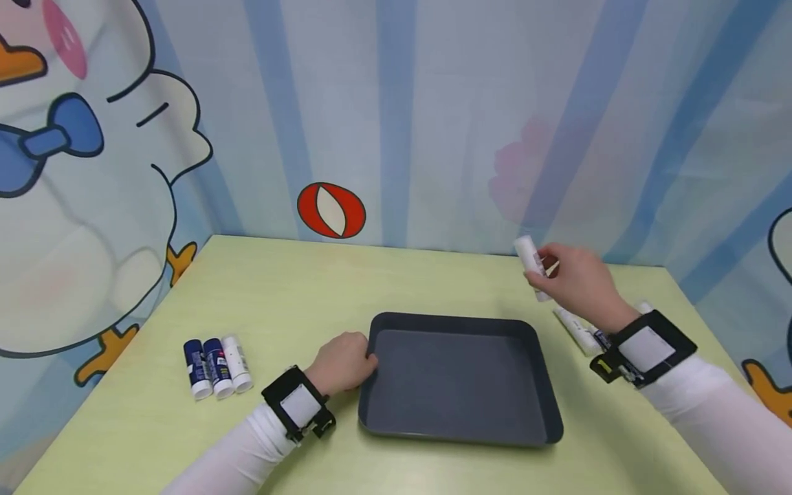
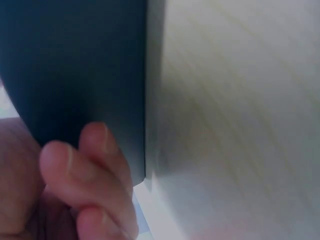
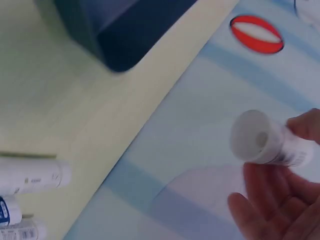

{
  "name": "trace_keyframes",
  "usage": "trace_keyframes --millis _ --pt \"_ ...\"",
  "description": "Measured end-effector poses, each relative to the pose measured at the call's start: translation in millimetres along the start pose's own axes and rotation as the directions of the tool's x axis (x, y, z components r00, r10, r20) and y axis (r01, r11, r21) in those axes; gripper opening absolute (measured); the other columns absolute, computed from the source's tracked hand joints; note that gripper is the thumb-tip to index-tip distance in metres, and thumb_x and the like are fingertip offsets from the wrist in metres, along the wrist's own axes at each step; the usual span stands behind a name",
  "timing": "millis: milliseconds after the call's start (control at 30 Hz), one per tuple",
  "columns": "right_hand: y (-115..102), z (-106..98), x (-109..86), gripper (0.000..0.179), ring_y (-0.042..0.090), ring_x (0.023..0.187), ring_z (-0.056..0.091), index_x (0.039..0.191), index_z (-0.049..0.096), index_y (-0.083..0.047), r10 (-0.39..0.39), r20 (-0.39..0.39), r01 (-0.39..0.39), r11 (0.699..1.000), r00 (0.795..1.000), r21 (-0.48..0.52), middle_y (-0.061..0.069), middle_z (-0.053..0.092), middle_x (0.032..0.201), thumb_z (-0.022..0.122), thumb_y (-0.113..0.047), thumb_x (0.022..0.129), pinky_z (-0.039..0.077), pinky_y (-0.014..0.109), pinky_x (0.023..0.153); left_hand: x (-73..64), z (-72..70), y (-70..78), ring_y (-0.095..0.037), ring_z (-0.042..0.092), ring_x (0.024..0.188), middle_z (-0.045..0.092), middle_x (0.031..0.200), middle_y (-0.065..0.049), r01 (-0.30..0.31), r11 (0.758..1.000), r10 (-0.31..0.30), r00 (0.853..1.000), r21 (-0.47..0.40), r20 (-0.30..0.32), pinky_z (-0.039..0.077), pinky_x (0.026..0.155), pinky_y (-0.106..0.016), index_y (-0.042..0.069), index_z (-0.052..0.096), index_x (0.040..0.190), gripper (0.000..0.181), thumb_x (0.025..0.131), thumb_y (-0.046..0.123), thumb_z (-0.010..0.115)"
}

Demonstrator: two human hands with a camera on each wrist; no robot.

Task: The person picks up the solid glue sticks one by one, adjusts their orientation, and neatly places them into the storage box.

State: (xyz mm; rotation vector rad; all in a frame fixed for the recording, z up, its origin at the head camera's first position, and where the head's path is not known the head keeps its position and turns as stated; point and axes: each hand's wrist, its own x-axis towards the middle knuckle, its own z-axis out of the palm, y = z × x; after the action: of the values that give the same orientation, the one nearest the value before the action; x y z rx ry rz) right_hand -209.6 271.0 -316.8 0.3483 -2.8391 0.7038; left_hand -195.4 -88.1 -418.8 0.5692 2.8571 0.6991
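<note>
My right hand (image 1: 578, 282) pinches a white glue stick (image 1: 529, 258) between thumb and fingers, raised above the table beyond the tray's far right corner. The right wrist view shows the hollow round end of that glue stick (image 3: 255, 137). At the left side of the dark grey tray (image 1: 458, 436), my left hand (image 1: 342, 363) grips the rim. Its curled fingers (image 2: 85, 175) lie against the tray's outer wall in the left wrist view. Below my right hand lie a white glue stick (image 1: 577, 331) and a partly hidden blue-labelled one (image 1: 600, 337).
Two dark blue glue sticks (image 1: 207, 368) and a white one (image 1: 236, 363) lie side by side at the table's left. Another white tube end (image 1: 643, 306) shows behind my right wrist. A printed curtain (image 1: 396, 124) stands along the back edge of the pale green table (image 1: 297, 289).
</note>
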Motion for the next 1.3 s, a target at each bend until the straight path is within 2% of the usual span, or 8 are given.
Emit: trace_keyframes --millis 133,333,500,667,833,933,1067,1300 --pt "-18.6 2.0 -18.2 0.042 0.021 0.07 0.061 0.12 0.055 0.007 0.045 0.106 -0.047 0.999 0.993 0.013 0.015 0.064 0.092 0.066 -0.022 0.091 0.049 0.033 0.056 -0.6 0.7 -1.2 -0.008 0.04 0.033 0.041 0.04 0.006 -0.005 1.0 0.005 1.0 0.004 -0.005 0.033 0.037 -0.026 0.013 0.047 0.052 0.039 0.09 0.01 0.055" --pt "-28.5 12.6 -42.3 0.067 0.016 0.056 0.052 0.143 0.029 0.004 0.048 0.249 -0.061 0.997 0.967 0.044 0.007 0.058 0.08 0.065 -0.017 0.091 0.043 0.033 0.052 0.8 2.3 -0.4 -0.009 0.041 0.034 0.042 0.041 0.006 -0.015 1.0 0.015 1.0 0.006 0.0 0.033 0.038 -0.026 0.013 0.047 0.052 0.039 0.09 0.01 0.056" --pt "-28.4 26.7 -54.3 0.065 0.016 0.054 0.05 0.145 0.03 0.002 0.037 0.348 -0.072 0.993 0.937 0.089 0.004 0.054 0.072 0.063 -0.015 0.092 0.043 0.033 0.049 1.3 0.9 1.3 -0.01 0.042 0.035 0.043 0.042 0.005 -0.01 1.0 0.01 1.0 0.004 0.0 0.033 0.038 -0.026 0.013 0.047 0.052 0.04 0.091 0.01 0.056" --pt "-28.6 43.6 -64.3 0.061 0.015 0.058 0.055 0.137 0.036 0.009 0.081 0.366 -0.108 0.993 0.927 0.054 0.007 0.057 0.076 0.067 -0.012 0.088 0.046 0.031 0.05 1.3 1.6 0.9 -0.01 0.041 0.035 0.041 0.041 0.006 -0.008 1.0 0.008 1.0 0.011 -0.001 0.032 0.038 -0.025 0.013 0.046 0.051 0.041 0.091 0.01 0.056" --pt "-30.3 59.0 -68.8 0.062 0.014 0.059 0.055 0.13 0.039 0.012 0.132 0.38 -0.12 0.991 0.915 -0.055 0.007 0.056 0.074 0.072 -0.015 0.085 0.045 0.031 0.05 0.5 3.6 -0.9 -0.01 0.041 0.035 0.041 0.041 0.006 -0.008 1.0 0.008 1.0 0.01 -0.006 0.032 0.038 -0.026 0.013 0.045 0.052 0.04 0.09 0.01 0.055" --pt "-31.2 67.8 -72.1 0.054 0.013 0.053 0.05 0.117 0.049 0.01 0.102 0.347 -0.034 0.98 0.932 -0.196 0.003 0.051 0.066 0.076 -0.021 0.082 0.041 0.03 0.046 0.7 4.0 -2.4 -0.01 0.041 0.035 0.04 0.041 0.006 -0.008 1.0 0.008 1.0 0.01 -0.007 0.032 0.037 -0.026 0.013 0.045 0.051 0.041 0.09 0.01 0.055" --pt "-30.8 77.2 -77.0 0.045 0.013 0.046 0.044 0.095 0.056 0.004 0.012 0.284 0.099 0.922 0.959 -0.374 0.0 0.044 0.057 0.082 -0.027 0.076 0.037 0.031 0.043 1.4 4.4 -3.2 -0.01 0.041 0.035 0.041 0.041 0.006 -0.009 1.0 0.009 1.0 0.006 -0.01 0.032 0.037 -0.026 0.013 0.046 0.052 0.04 0.091 0.01 0.055" --pt "-23.6 86.5 -81.8 0.043 0.014 0.042 0.042 0.083 0.055 0.001 -0.076 0.216 0.172 0.868 0.973 -0.466 -0.001 0.04 0.051 0.085 -0.025 0.07 0.037 0.032 0.04 0.5 4.4 -2.5 -0.01 0.041 0.035 0.041 0.041 0.006 -0.008 1.0 0.008 1.0 0.003 -0.012 0.032 0.037 -0.026 0.013 0.046 0.052 0.04 0.091 0.01 0.055"
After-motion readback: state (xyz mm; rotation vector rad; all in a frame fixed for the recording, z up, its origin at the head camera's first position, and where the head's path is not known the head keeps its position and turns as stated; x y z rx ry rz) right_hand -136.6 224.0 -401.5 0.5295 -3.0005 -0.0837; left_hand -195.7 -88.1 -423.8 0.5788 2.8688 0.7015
